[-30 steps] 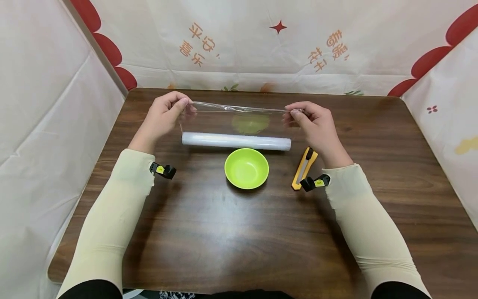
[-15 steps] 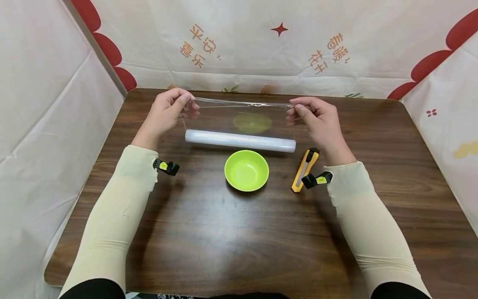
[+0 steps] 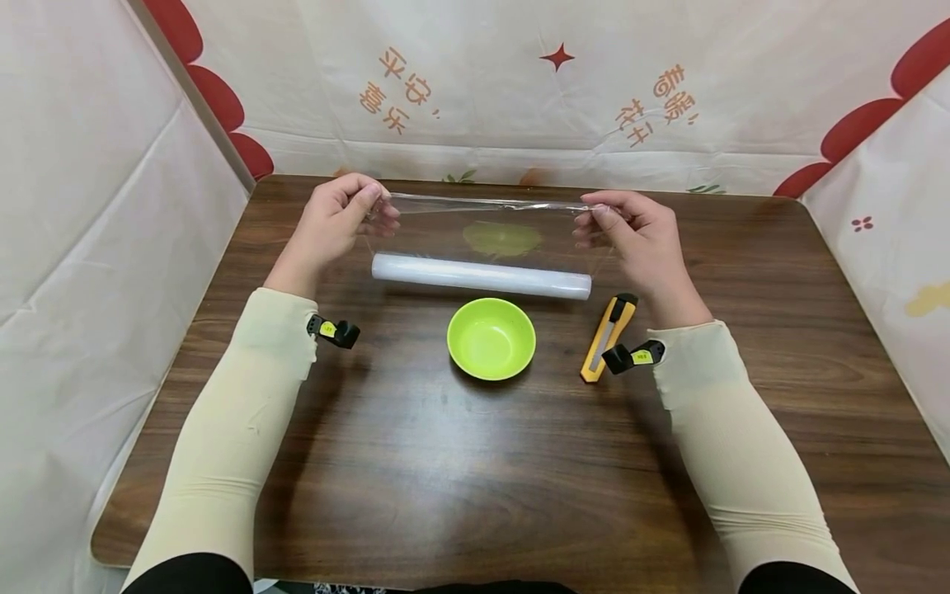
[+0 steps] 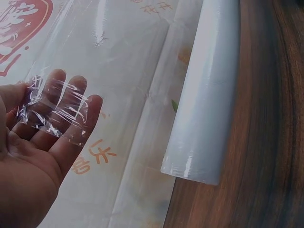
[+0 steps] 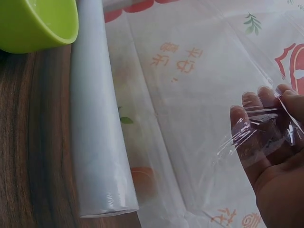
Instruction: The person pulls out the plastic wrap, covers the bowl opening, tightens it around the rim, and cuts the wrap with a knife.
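Observation:
A clear sheet of plastic wrap (image 3: 482,205) stretches between both hands above the far part of the table. Its left corner is pinched between thumb and index finger of my left hand (image 3: 337,216); in the left wrist view the other fingers spread behind the film. My right hand (image 3: 637,231) pinches the right corner the same way. The sheet runs down to the white roll of plastic wrap (image 3: 482,275), which lies crosswise on the table. Just on the near side of the roll stands a lime-green bowl (image 3: 491,339). A greenish reflection shows in the film.
A yellow utility knife (image 3: 609,338) lies right of the bowl, close to the right wrist camera (image 3: 633,357). The brown wooden table (image 3: 460,495) ends at a white printed cloth (image 3: 490,99) behind, with more cloth at both sides.
Both hands have shifted slightly right, still pinching the wrap. The roll has moved a little right and away, opening a gap to the bowl. Bowl and knife have hardly changed.

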The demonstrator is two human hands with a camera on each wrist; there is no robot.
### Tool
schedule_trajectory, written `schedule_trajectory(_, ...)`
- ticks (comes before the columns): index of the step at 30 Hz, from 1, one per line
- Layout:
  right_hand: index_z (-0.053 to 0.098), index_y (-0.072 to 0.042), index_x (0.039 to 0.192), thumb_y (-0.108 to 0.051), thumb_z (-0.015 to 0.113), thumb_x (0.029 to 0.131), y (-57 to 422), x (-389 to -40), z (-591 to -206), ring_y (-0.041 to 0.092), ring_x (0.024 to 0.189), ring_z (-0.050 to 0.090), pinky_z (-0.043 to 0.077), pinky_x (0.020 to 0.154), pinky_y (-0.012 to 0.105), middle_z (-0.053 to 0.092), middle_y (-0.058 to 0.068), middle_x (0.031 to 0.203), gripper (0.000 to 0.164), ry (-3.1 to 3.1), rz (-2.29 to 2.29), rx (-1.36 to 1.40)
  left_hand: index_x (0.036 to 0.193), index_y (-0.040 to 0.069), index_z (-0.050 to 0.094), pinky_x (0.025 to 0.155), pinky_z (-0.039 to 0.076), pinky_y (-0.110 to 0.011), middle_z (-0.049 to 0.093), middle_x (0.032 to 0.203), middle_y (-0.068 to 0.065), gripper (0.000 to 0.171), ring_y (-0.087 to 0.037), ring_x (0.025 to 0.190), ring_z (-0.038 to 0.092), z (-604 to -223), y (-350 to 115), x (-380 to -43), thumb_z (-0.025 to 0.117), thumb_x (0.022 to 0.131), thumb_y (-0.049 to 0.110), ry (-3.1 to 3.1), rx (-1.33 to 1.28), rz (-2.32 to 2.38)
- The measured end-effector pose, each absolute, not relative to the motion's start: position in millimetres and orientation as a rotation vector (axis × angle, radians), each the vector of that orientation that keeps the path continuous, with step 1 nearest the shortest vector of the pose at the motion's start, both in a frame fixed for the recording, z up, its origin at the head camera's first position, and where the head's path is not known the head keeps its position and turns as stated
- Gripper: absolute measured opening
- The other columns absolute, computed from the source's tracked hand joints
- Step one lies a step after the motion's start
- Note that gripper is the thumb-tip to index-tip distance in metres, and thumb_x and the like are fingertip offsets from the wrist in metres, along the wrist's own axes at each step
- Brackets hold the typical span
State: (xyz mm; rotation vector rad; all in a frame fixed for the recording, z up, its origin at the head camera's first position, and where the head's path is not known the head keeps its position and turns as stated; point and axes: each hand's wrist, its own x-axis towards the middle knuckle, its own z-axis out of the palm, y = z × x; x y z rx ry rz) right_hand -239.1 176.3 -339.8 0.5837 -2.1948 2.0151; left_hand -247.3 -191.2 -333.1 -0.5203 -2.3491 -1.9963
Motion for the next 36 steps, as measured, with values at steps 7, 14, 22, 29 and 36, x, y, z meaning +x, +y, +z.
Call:
schedule_trajectory(7, 0.06, 0.002, 0.111, -0.014, 0.054, 0.09, 175.3, -235.7, -334.0, 0.022, 0.078, 0.065, 0.055, 0.069, 0.03, 0.066, 0.018, 0.092, 0.027, -2.205, 1.994, 0.578, 0.1, -0.014, 0.051, 0.071, 0.055, -0.039, 0.063, 0.084, -0.016, 0.032, -0.028, 0.079, 0.065, -330.4, -190.4, -246.3, 0.045, 0.095, 0.017, -2.334, -0.541, -1.997)
schedule_trajectory(14, 0.061, 0.0, 0.11, -0.013, 0.054, 0.09, 174.0, -234.2, -330.9, 0.02, 0.079, 0.065, 0.055, 0.07, 0.029, 0.066, 0.016, 0.092, 0.025, -2.211, 1.99, 0.569, 0.096, -0.009, 0.054, 0.071, 0.055, -0.039, 0.064, 0.084, -0.016, 0.027, -0.028, 0.079, 0.065, -330.3, -191.0, -246.3, 0.045, 0.095, 0.016, -2.317, -0.559, -2.008)
schedule_trajectory(22, 0.06, 0.002, 0.111, -0.013, 0.054, 0.09, 174.5, -233.7, -330.0, 0.019, 0.079, 0.065, 0.055, 0.069, 0.028, 0.066, 0.015, 0.093, 0.027, -2.223, 1.978, 0.56, 0.099, -0.013, 0.052, 0.072, 0.055, -0.039, 0.064, 0.085, -0.016, 0.029, -0.029, 0.079, 0.064, -330.1, -191.5, -246.0, 0.045, 0.095, 0.016, -2.308, -0.569, -2.018)
schedule_trajectory(29, 0.06, 0.002, 0.111, -0.014, 0.054, 0.09, 175.2, -234.5, -329.6, 0.019, 0.078, 0.065, 0.055, 0.069, 0.028, 0.066, 0.016, 0.092, 0.028, -2.187, 2.018, 0.578, 0.093, 0.0, 0.057, 0.073, 0.055, -0.04, 0.064, 0.086, -0.018, 0.02, -0.029, 0.08, 0.064, -328.6, -191.3, -244.7, 0.045, 0.095, 0.016, -2.326, -0.585, -1.974)
schedule_trajectory(36, 0.061, 0.002, 0.11, -0.014, 0.055, 0.089, 178.4, -240.7, -334.4, 0.02, 0.078, 0.066, 0.055, 0.068, 0.029, 0.067, 0.012, 0.09, 0.027, -2.161, 2.039, 0.579, 0.092, 0.0, 0.056, 0.071, 0.055, -0.039, 0.064, 0.085, -0.016, 0.019, -0.028, 0.079, 0.064, -329.5, -191.6, -245.3, 0.045, 0.095, 0.015, -2.298, -0.591, -2.016)
